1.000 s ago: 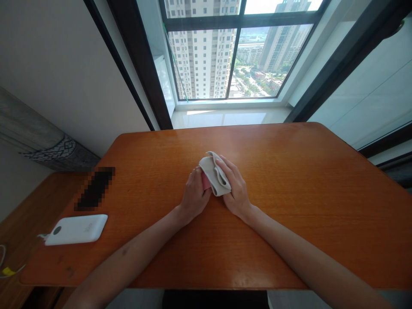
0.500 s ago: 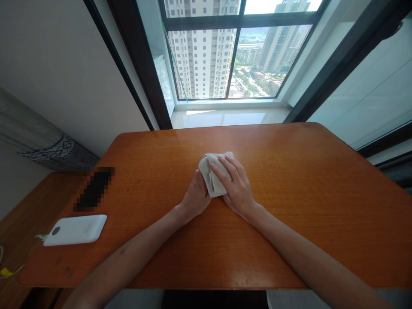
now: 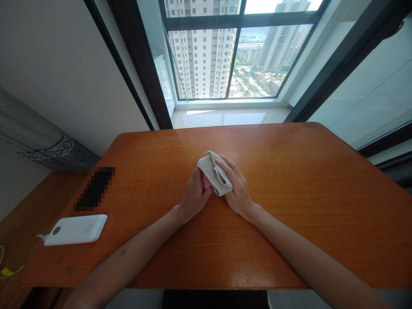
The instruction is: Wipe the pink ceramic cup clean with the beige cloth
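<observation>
A light grey folded cloth [image 3: 214, 171] is between my two hands over the middle of the wooden table [image 3: 289, 180]. My right hand [image 3: 236, 184] lies over the cloth's right side, its fingers bent around it. From the left, my left hand [image 3: 195, 189] grips the cloth's lower edge, with its fingers partly hidden underneath. A pinkish patch shows between the left thumb and the cloth; whether it is palm or something else I cannot make out.
At the table's left side lies a white power bank [image 3: 77, 229] with a short cable. A dark pixelated shape [image 3: 95, 189] is just behind it. A grey curtain [image 3: 58, 141] hangs at the left, and a window [image 3: 238, 60] stands beyond the far edge.
The cloth has turned and slid a little over the hands, its lower end shifting right. My right fingers have moved toward its right side, and more of the left palm side shows.
</observation>
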Demonstrator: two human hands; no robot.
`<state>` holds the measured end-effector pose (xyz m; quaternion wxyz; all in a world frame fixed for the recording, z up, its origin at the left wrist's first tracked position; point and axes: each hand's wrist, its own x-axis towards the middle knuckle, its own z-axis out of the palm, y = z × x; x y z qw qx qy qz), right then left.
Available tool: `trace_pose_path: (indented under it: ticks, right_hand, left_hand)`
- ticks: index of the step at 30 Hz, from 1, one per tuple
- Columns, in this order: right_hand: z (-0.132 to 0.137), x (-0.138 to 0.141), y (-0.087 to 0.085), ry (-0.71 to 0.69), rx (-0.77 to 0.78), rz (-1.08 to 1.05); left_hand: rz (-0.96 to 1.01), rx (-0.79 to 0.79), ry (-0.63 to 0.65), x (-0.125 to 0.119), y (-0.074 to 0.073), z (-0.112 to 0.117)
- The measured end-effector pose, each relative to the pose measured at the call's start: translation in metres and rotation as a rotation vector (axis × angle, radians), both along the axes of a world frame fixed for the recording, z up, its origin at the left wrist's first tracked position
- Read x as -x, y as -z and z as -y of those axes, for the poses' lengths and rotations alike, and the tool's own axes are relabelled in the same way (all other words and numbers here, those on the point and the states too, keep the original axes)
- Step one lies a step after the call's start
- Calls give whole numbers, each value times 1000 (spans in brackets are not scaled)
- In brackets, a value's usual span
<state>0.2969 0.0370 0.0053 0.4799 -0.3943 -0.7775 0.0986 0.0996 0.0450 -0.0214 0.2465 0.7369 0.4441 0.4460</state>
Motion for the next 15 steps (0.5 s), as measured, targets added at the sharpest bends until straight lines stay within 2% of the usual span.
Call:
trace_pose_path:
  ticks: [3, 8, 10, 13, 15]
  right_hand:
    - [0, 0, 3, 22, 11, -8]
    - [5, 2, 2, -53, -222, 210]
    - [5, 4, 1, -44, -201, 192]
    - [6, 6, 2, 55, -83, 62]
    - [8, 8, 3, 88, -77, 54]
  left_hand:
    - [1, -11, -19, 0, -2, 1]
    - [-6, -24, 76, 0, 3, -1]
    - [-7, -15, 93, 0, 3, -1]
    - [-14, 1, 37, 0, 2, 0]
    - [-13, 4, 10, 0, 3, 1]
